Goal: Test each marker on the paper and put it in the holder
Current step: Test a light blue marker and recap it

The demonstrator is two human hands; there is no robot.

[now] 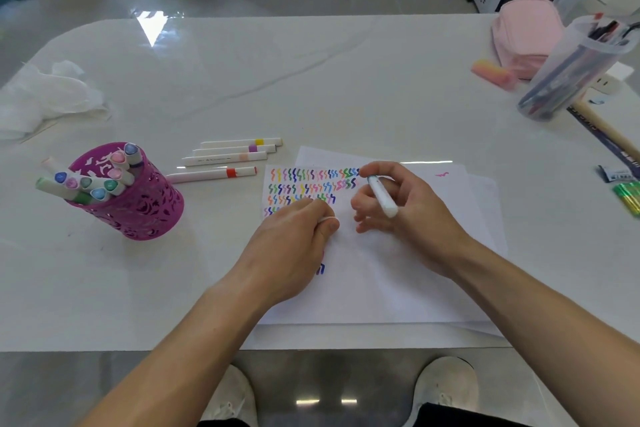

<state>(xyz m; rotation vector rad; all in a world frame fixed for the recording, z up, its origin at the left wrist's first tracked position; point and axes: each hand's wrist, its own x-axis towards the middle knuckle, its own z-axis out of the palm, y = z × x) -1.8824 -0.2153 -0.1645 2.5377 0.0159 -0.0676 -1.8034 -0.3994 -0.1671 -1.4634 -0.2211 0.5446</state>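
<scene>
Thumb and forefinger of the right hand point(408, 215) pinch a white-barrelled, blue-tipped marker point(382, 198). Its long axis slants from the tip, which points away and leftward over the squiggle-covered white paper point(398, 281), back toward the palm. Left hand point(287, 250), just beside, curls round a small white piece point(327, 218), probably the cap. Purple perforated holder point(138, 211) stands well left of both hands, nearer the left.

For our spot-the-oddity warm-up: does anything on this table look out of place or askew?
A crumpled tissue lies far left on the table. On the paper, one pink squiggle sits alone at the upper right, away from the neat rows.
</scene>
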